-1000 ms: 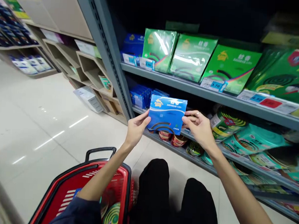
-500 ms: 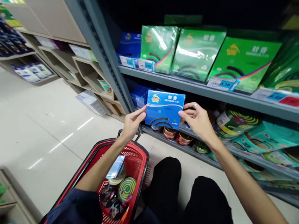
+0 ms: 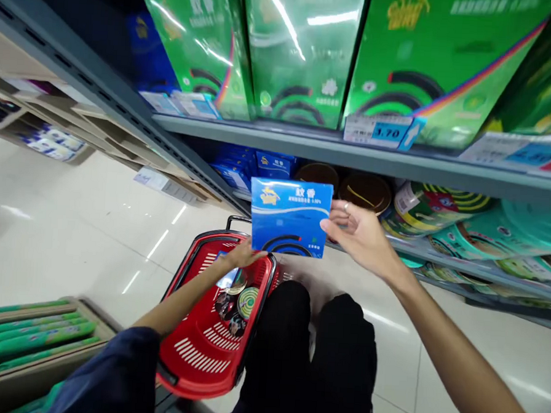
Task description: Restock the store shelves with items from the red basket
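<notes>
A blue box of mosquito coils (image 3: 290, 217) with a black coil picture and Chinese print is held upright in front of the lower shelf. My right hand (image 3: 359, 234) grips its right edge between thumb and fingers. My left hand (image 3: 240, 256), fingers extended, lies at the box's lower left corner, directly above a red plastic shopping basket (image 3: 194, 344). In the basket lie a green spiral coil disc (image 3: 247, 302), several dark round items and a small shiny pack (image 3: 228, 279).
Grey metal shelves (image 3: 352, 152) hold large green packs above and tins and teal bags below. Price labels line the shelf edge. A low display of green packages (image 3: 33, 335) stands at the lower left. Tiled floor (image 3: 69, 263) runs along the aisle.
The view has moved closer to the shelf and tipped. My left hand has dropped from the box's left edge to its lower corner. The basket now appears under the hands.
</notes>
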`<action>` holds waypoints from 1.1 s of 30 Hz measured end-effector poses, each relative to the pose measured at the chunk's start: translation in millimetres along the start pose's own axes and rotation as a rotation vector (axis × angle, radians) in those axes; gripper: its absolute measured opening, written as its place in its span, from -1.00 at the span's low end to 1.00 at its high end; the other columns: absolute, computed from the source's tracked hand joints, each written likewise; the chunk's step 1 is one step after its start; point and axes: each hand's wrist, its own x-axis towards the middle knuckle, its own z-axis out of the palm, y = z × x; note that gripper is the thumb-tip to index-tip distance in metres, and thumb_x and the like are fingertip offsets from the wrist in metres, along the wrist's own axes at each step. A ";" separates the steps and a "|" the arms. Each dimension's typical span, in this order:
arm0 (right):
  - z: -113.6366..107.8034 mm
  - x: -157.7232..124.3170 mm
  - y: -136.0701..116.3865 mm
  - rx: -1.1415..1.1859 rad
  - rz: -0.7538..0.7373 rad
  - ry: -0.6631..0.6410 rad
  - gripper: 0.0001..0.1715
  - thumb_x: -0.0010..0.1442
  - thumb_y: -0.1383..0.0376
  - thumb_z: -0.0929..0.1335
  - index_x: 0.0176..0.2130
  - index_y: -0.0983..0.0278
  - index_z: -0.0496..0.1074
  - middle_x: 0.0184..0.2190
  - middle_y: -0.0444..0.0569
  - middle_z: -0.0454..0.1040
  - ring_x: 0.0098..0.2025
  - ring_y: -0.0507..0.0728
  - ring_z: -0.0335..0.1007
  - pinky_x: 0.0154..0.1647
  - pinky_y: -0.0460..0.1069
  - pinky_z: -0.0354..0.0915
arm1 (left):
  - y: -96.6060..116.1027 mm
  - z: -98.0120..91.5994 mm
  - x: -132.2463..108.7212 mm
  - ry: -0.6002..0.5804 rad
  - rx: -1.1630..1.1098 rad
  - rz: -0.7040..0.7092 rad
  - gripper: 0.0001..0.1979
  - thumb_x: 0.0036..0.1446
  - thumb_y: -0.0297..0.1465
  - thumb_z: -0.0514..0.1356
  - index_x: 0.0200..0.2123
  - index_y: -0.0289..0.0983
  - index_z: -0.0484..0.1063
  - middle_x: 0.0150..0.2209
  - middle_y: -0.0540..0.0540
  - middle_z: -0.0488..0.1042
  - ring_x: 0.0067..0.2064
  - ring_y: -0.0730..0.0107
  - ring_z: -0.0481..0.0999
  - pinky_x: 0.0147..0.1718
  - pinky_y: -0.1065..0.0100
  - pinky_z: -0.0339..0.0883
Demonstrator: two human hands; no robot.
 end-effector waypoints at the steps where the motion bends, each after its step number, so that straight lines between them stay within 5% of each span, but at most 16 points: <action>1: 1.1 -5.2 3.0 0.014 0.039 0.012 -0.42 0.21 -0.06 0.59 0.06 0.21 0.59 -0.17 0.00 0.67 -0.10 0.20 0.63 -0.01 0.14 0.64 | -12.1 3.5 -7.7 -0.047 0.084 -0.022 -0.42 0.02 0.04 0.48 0.00 -0.20 0.63 0.09 -0.32 0.68 0.37 -0.28 0.46 0.45 -0.18 0.23; 6: 11.3 -18.2 33.4 0.040 0.094 0.082 -0.37 0.14 -0.08 0.63 0.03 0.20 0.58 -0.21 -0.02 0.64 -0.16 0.18 0.60 -0.05 0.12 0.64 | -72.8 -3.7 -42.5 -0.263 0.468 0.062 -0.54 0.38 -0.09 0.21 0.13 -0.31 0.54 0.25 -0.40 0.55 0.58 -0.18 0.15 0.55 -0.18 0.01; 12: 38.0 -23.3 87.5 -0.013 0.028 0.214 -0.33 0.06 -0.07 0.67 0.02 0.20 0.58 -0.20 -0.02 0.64 -0.17 0.17 0.61 -0.01 0.11 0.62 | -139.2 -20.9 -77.6 -0.098 0.457 0.171 -0.60 0.43 -0.15 0.20 0.18 -0.26 0.49 0.24 -0.35 0.55 0.59 -0.12 0.11 0.54 -0.18 0.02; 15: 53.7 -28.6 84.8 -0.030 0.007 0.263 -0.27 0.03 -0.06 0.68 0.06 0.21 0.57 -0.17 -0.02 0.65 -0.17 0.17 0.62 -0.04 0.10 0.62 | -159.9 -29.8 -91.0 -0.034 0.416 0.160 -0.59 0.39 -0.13 0.23 0.15 -0.26 0.51 0.24 -0.36 0.56 0.59 -0.18 0.12 0.53 -0.25 -0.02; 18: 66.4 -28.4 59.0 -0.071 -0.026 0.274 -0.26 0.03 -0.06 0.68 0.07 0.24 0.58 -0.12 0.03 0.68 -0.08 0.21 0.65 -0.05 0.09 0.63 | -158.5 -47.5 -93.4 -0.027 0.359 0.111 -0.53 0.29 -0.06 0.29 0.05 -0.31 0.59 0.18 -0.43 0.61 0.52 -0.30 0.27 0.50 -0.29 0.04; 20: 73.9 -25.1 36.2 -0.111 -0.072 0.258 -0.28 0.06 -0.05 0.67 0.08 0.24 0.59 -0.08 0.04 0.69 -0.05 0.22 0.65 -0.03 0.10 0.64 | -135.8 -65.4 -87.6 -0.064 0.284 0.042 -0.47 0.17 0.05 0.36 -0.10 -0.31 0.67 0.05 -0.43 0.69 0.35 -0.37 0.49 0.42 -0.26 0.23; 22: 81.9 -19.7 14.4 -0.159 -0.141 0.254 -0.32 0.10 -0.05 0.65 0.08 0.24 0.60 -0.06 0.05 0.69 -0.04 0.22 0.66 -0.03 0.11 0.65 | -91.7 -85.1 -78.3 -0.027 0.154 0.026 -0.43 0.10 0.15 0.39 -0.21 -0.27 0.72 -0.10 -0.36 0.74 0.12 -0.31 0.67 0.27 -0.17 0.45; 25: 95.0 -7.0 -9.8 -0.236 -0.255 0.275 -0.33 0.17 -0.07 0.61 0.11 0.24 0.59 -0.08 0.05 0.68 -0.02 0.23 0.66 -0.05 0.10 0.66 | 1.5 -109.4 -62.4 0.324 -0.178 0.294 -0.43 0.25 0.13 0.34 -0.07 -0.28 0.74 -0.04 -0.26 0.74 0.06 -0.02 0.71 0.17 0.06 0.54; 29: 107.9 18.0 -25.8 -0.252 -0.345 0.252 -0.19 0.16 -0.17 0.59 0.18 0.26 0.54 -0.09 0.06 0.67 0.01 0.26 0.65 -0.05 0.11 0.66 | 107.4 -120.6 -43.9 0.363 -0.480 0.453 -0.40 0.19 0.06 0.45 0.03 -0.34 0.71 -0.07 -0.23 0.74 0.05 0.05 0.71 0.08 0.07 0.61; 33: 108.8 41.3 -33.1 -0.197 -0.375 0.221 -0.08 0.07 -0.24 0.61 0.17 0.28 0.52 -0.13 0.04 0.69 -0.03 0.28 0.67 -0.02 0.17 0.66 | 132.5 -114.6 -29.8 0.409 -0.456 0.480 -0.32 0.01 0.01 0.57 0.04 -0.37 0.72 -0.05 -0.23 0.75 0.04 -0.04 0.71 0.08 0.01 0.63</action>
